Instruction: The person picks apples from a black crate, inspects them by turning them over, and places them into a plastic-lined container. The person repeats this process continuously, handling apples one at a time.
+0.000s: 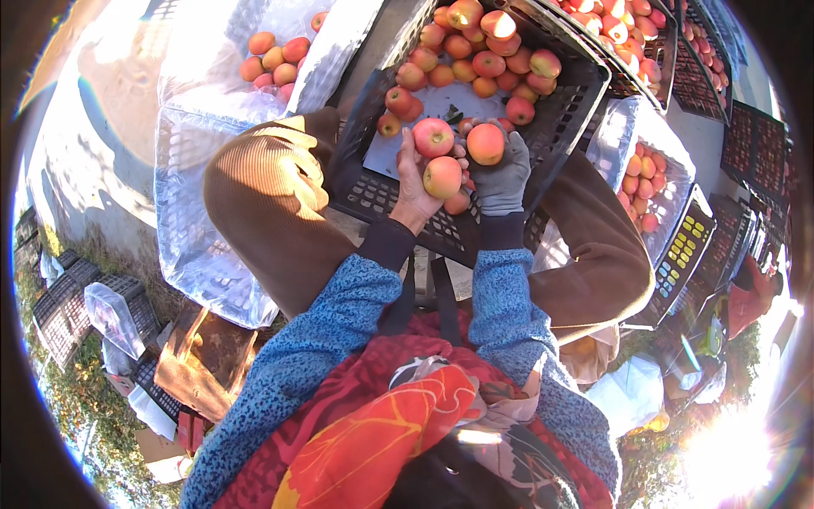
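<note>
My bare left hand (416, 184) cradles two red-yellow apples, an upper apple (434, 137) and a lower apple (442, 177). Close beside it, my right hand (505, 173), in a grey glove, grips another apple (485, 144). Both hands are over the near side of a black plastic crate (569, 118), tilted between my knees. Inside the crate, many loose apples (488, 63) are heaped towards the far end on a pale liner (381, 149). A small green leaf (453, 115) lies there. One more apple (456, 202) shows below my fingers; its support is hidden.
At left, a plastic-lined crate (203, 210) stands near another lined container holding several apples (273, 58). To the right are a lined crate with apples (642, 184) and a black crate (680, 254). Full apple crates (668, 57) stand at upper right. A rusty box (203, 362) is at lower left.
</note>
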`<state>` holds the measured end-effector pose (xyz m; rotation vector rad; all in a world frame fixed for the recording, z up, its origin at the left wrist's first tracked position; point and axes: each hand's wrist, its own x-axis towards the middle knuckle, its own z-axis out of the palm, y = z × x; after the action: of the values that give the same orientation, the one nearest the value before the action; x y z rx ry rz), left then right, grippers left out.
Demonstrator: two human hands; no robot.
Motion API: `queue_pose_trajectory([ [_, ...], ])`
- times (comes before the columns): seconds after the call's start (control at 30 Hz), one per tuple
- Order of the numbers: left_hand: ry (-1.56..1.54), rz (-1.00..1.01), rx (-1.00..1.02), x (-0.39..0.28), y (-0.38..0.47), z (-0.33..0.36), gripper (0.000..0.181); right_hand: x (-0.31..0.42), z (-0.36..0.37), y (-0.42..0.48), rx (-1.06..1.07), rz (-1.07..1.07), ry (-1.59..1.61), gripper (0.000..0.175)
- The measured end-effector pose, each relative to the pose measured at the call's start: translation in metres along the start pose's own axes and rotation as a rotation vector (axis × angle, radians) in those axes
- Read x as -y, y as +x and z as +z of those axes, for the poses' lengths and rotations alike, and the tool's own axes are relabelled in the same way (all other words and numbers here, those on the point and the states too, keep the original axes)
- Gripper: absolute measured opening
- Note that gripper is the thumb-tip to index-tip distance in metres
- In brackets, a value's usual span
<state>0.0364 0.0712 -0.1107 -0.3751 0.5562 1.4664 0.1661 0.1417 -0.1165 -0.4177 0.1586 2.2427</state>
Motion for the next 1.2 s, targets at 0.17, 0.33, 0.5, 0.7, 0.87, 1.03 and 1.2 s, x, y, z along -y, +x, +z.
queue_pose_trajectory([
  [0.17, -0.167, 0.03, -0.033, -0.005, -0.005, 0.01, 0.077, -0.005, 0.02, -0.018, -0.042, -0.142, -0.268, 0.056],
  [0.33, -0.142, -0.001, -0.01, -0.01, -0.012, 0.019, 0.08, -0.006, 0.042, -0.028, -0.111, -0.248, -0.628, 0.056],
  [0.5, -0.04, -0.052, -0.015, -0.005, -0.027, 0.045, 0.089, -0.016, 0.065, -0.047, -0.251, -0.484, -0.942, 0.058],
  [0.7, 0.147, -0.103, 0.167, -0.003, -0.033, 0.018, 0.089, -0.029, 0.06, -0.057, -0.38, -0.591, -1.516, 0.062],
  [0.87, 0.278, -0.057, 0.116, 0.01, -0.028, -0.016, 0.082, -0.038, 0.03, -0.05, -0.382, -0.471, -1.535, 0.033],
  [1.03, 0.313, -0.097, -0.011, 0.012, -0.021, -0.025, 0.082, 0.012, -0.002, -0.006, -0.613, -0.455, -1.952, 0.045],
  [1.2, 0.195, -0.047, -0.112, 0.011, -0.013, -0.02, 0.083, 0.051, -0.047, 0.062, -0.928, -0.185, -2.344, 0.063],
])
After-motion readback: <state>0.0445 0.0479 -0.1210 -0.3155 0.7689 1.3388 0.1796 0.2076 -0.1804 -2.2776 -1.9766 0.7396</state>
